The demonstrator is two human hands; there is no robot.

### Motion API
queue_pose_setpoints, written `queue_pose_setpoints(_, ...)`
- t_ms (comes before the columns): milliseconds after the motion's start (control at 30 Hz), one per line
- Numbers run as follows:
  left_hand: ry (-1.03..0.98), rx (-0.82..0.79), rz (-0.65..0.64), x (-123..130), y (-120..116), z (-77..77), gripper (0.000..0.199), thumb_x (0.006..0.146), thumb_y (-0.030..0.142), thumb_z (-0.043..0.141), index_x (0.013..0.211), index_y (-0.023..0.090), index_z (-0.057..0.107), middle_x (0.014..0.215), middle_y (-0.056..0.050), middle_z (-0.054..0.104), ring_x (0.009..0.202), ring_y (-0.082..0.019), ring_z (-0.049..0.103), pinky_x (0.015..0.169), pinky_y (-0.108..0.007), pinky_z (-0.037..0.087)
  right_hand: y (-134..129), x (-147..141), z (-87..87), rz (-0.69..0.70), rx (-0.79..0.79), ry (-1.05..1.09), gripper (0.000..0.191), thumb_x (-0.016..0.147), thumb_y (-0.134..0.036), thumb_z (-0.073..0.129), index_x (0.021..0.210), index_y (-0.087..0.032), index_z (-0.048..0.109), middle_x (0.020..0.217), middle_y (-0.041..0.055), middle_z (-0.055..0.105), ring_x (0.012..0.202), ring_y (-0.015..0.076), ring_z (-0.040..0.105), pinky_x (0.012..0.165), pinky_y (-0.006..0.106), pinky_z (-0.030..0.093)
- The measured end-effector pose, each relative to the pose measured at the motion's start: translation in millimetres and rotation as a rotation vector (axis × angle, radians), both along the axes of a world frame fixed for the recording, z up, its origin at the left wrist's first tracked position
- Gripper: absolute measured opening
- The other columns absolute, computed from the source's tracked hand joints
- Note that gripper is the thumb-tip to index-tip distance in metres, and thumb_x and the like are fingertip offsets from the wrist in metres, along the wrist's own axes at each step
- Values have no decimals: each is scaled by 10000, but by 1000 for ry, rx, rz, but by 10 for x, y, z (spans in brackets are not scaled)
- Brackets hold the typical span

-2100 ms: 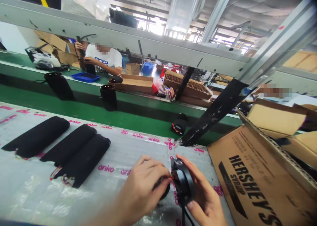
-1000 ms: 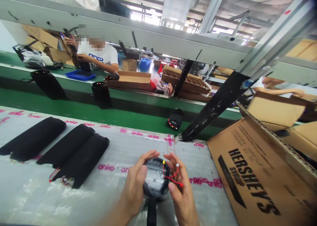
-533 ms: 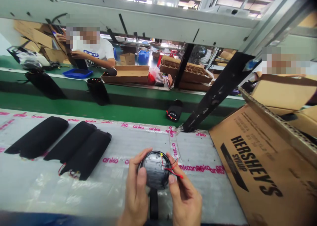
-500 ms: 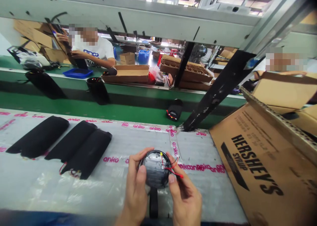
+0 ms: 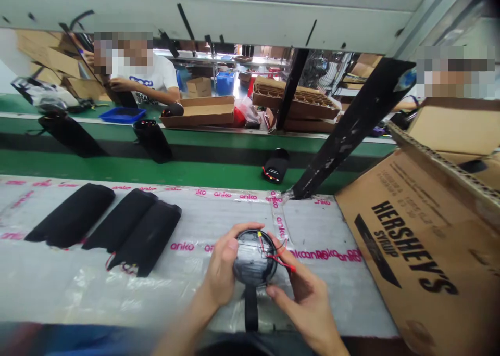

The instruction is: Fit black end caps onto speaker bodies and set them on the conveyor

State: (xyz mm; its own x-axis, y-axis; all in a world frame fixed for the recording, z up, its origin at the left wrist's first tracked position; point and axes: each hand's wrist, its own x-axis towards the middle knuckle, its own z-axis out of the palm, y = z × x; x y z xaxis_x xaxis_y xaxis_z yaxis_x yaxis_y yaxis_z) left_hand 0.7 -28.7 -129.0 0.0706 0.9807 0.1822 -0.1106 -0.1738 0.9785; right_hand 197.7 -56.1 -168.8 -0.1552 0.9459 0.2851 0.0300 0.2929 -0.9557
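A round black part [image 5: 254,265] with a glossy face, red and black wires and a yellow connector is held over the near table. My left hand [image 5: 223,265] grips its left side, thumb on the rim. Around its right side curve the fingers of my right hand [image 5: 302,288], with the thumb at the lower rim. A black strap [image 5: 251,308] hangs from the part toward me. To the left, several black fabric-covered cylinders [image 5: 146,237] lie side by side, wires showing at their near ends.
A Hershey's carton [image 5: 414,241] stands at the right. Beyond the table, a green surface [image 5: 219,174] carries a small black cylinder [image 5: 275,165] and upright black ones [image 5: 153,140]. A black slanted post [image 5: 347,132] rises at centre right. Two people are across, near a blue tray [image 5: 122,115].
The view has shifted slightly. My left thumb has moved up along the rim, and my right thumb has slid down to the lower edge. Both hands still hold the round part.
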Motion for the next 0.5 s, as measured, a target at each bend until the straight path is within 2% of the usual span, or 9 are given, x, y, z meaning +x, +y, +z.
queue_pose_setpoints(100,16,2,-5,3,24,14,600,1116,568,341,1348,166,720,1296,-111,791,1161,-294,734,1012,-356,540,113,38,-100,-57,117,-82,676,861,-362,943,1485,-378,684,1515,74,717,1403,332,688,1222,501,541)
queue_pose_setpoints(267,7,12,-33,-9,52,18,591,1118,587,341,1275,168,726,1200,-104,808,1126,-294,743,995,-361,546,187,49,-145,-128,324,-204,688,861,-409,930,1497,-331,681,1449,106,759,1328,366,738,1171,509,595)
queue_pose_setpoints(333,19,20,-43,-8,53,13,596,1119,595,339,1282,170,724,1208,-106,804,1130,-295,743,1008,-369,543,183,84,-162,-107,301,-202,706,862,-396,932,1510,-315,666,1475,125,739,1357,380,715,1174,526,586)
queue_pose_setpoints(433,28,30,-41,3,38,24,599,1124,597,337,1284,175,731,1224,-108,796,1138,-295,734,1009,-370,540,166,81,-227,12,148,-196,875,798,-360,967,1579,-272,582,1565,171,658,1441,420,638,1199,577,542)
queue_pose_setpoints(500,40,30,-38,-4,23,49,604,1127,599,332,1291,182,736,1186,-100,800,1087,-284,739,972,-364,545,166,6,-295,90,58,-194,877,748,-336,974,1540,-243,609,1466,179,725,1371,424,692,1151,574,580)
